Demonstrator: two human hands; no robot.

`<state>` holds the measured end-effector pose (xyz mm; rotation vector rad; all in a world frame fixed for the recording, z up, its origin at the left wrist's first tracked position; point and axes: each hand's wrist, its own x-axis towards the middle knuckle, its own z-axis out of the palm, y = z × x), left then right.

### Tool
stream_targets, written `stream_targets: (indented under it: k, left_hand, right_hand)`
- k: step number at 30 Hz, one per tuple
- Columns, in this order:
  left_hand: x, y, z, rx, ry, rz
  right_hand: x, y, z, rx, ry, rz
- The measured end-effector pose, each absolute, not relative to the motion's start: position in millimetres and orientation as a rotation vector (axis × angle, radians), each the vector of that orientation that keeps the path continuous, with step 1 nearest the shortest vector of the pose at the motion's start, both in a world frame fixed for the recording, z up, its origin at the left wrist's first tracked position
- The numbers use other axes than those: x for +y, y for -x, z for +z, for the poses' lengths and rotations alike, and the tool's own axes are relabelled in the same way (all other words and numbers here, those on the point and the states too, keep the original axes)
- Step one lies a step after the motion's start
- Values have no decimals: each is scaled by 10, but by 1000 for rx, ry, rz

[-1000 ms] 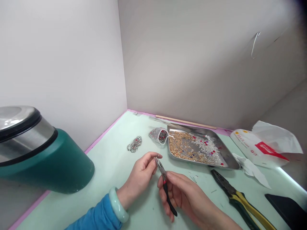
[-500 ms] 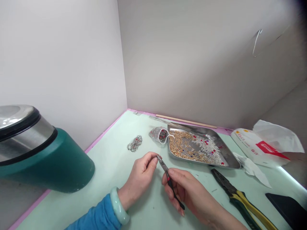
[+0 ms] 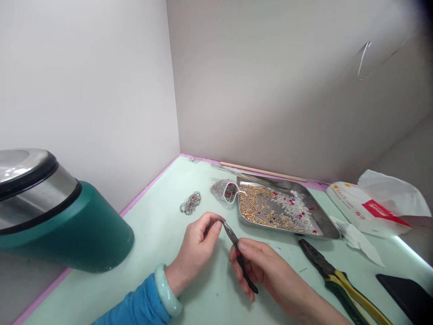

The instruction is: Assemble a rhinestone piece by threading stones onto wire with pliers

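My right hand point(image 3: 259, 266) is closed around small needle-nose pliers point(image 3: 239, 257) with dark handles. Their tips meet the fingertips of my left hand point(image 3: 199, 239), where thumb and forefinger pinch something too small to make out. A pale green bangle point(image 3: 168, 291) circles my left wrist. Beyond my left hand lies a beaded wire piece point(image 3: 191, 203) with a red bead. Next to it sits a clear bag point(image 3: 219, 188) of similar pieces with a white cord.
A metal tray point(image 3: 333, 229) holds gold, clear and red beads, with thin wires point(image 3: 233, 171) across its back edge. Large pliers point(image 3: 324, 266), a tissue pack point(image 3: 352, 210) and a black object point(image 3: 402, 293) lie right. A green flask point(image 3: 98, 225) leans in at left.
The small pliers and my right hand have shifted very slightly, with the handle end swinging a little left and up. My left hand stays nearly still, still pinching.
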<state>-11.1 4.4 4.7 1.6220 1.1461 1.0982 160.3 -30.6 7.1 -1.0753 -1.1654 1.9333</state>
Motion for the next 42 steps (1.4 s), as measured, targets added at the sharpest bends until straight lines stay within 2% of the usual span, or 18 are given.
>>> stream_targets:
  k: [20, 35, 42]
  left_hand:
    - [52, 116, 24, 1104, -1670, 1166]
    - [79, 140, 28, 1135, -1892, 1136]
    - [82, 143, 32, 1139, -1939, 1117]
  right_hand:
    - [-301, -1622, 109, -1221, 1125, 1871]
    - [-258, -1730, 136, -1532, 1335, 1581]
    - [-266, -1735, 157, -1569, 1364, 1567]
